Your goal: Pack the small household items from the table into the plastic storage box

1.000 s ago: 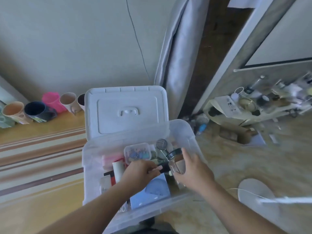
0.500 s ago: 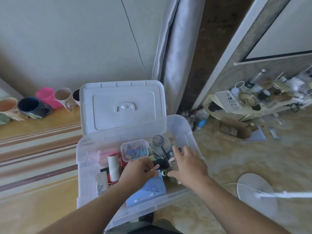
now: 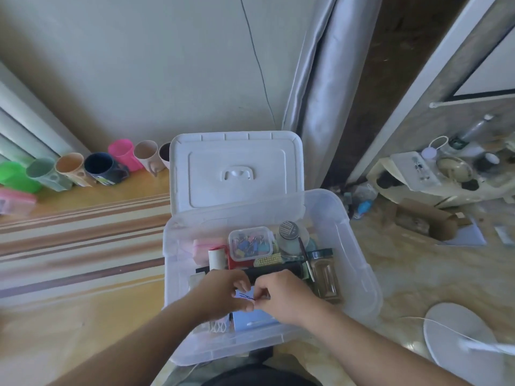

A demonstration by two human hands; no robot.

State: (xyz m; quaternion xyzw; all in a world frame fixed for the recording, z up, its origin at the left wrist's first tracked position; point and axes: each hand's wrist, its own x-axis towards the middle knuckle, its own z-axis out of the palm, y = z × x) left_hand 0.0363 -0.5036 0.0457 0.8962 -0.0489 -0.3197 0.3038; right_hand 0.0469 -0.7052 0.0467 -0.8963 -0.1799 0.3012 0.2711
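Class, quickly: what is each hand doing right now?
Left hand: pinched on a small dark item.
Right hand: pinching the same item.

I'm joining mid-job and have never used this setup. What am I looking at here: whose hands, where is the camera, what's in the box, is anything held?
There is no machine: a person's bare left hand and right hand. The single camera sits on their head, looking down. Both hands meet over a clear storage box whose white lid stands open behind it. Inside lie a small case of coloured clips, a glass jar and a white roll. The fingers pinch something small and dark between them; what it is cannot be made out. Cups line the wall.
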